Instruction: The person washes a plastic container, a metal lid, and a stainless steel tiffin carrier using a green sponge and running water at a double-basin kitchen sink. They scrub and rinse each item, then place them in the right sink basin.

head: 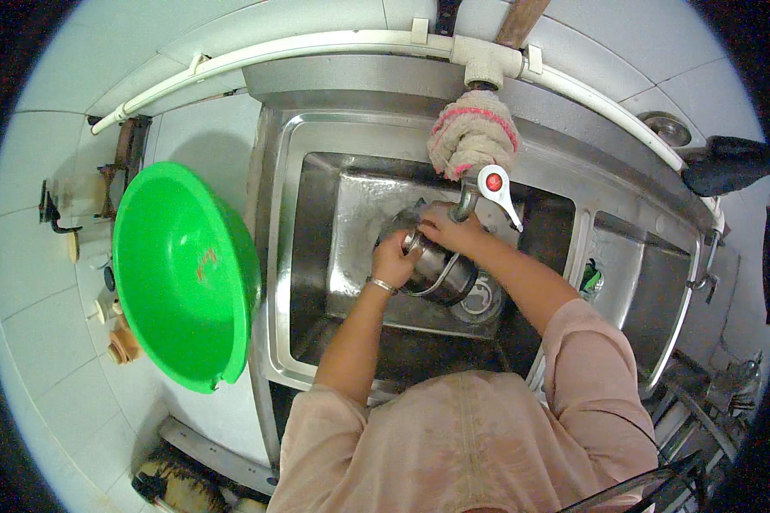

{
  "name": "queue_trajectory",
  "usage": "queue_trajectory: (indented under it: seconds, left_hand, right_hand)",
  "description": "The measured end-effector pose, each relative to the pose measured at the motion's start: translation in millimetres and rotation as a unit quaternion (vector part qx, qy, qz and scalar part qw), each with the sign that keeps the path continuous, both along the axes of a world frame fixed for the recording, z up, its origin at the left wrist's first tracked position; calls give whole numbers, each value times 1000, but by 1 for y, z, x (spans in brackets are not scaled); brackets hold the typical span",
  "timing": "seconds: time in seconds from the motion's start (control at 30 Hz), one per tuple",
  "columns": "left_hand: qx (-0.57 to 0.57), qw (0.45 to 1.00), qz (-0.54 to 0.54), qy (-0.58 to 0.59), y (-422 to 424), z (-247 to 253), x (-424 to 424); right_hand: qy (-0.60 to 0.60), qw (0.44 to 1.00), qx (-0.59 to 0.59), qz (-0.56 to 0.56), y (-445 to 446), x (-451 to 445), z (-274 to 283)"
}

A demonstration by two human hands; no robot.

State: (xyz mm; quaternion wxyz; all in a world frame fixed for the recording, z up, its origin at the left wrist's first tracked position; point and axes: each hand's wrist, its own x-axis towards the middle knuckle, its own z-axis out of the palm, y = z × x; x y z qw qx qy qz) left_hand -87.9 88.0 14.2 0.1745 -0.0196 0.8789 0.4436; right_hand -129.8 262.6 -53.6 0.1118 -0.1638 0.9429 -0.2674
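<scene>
A dark, shiny metal vessel [439, 272] with a pale wire handle lies tilted over the basin of a stainless steel sink [353, 314]. My left hand [394, 260], with a bracelet at the wrist, grips its rim. Beside it, my right hand [452, 227] is at the vessel's mouth, partly under the faucet [467, 200]; what its fingers hold is hidden. The faucet has a white lever with a red button, and a cloth [475, 134] with pink stripes is wrapped round its base. A round drain [477, 298] shows beside the vessel.
To the left, a large green plastic basin [179, 269] rests tilted on a pale counter. A second sink bowl [635, 276] at the right holds a small green and black item [591, 276]. White pipe [333, 42] runs along the tiled wall. Metal racks [686, 410] stand at lower right.
</scene>
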Motion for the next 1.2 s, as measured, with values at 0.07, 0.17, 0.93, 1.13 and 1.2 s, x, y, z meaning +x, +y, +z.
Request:
queue_trajectory:
  seconds: [0.07, 0.17, 0.93, 1.13, 1.2]
  left_hand:
    - [-12, 1000, -3, -3, -6, -6, 3]
    - [-15, 999, -48, -15, 8, 10, 3]
    - [172, 984, -9, -42, -41, 56, 16]
    - [257, 961, 12, -101, -59, 63, 2]
    - [251, 963, 1, -94, -62, 64, -6]
  right_hand:
    - [12, 999, 7, 48, -12, -4, 29]
    - [-17, 1000, -1, -22, 8, -6, -7]
    - [81, 980, -150, -104, 100, -32, 198]
    - [226, 967, 82, -82, 119, -42, 196]
    - [283, 951, 46, -115, 97, -34, 198]
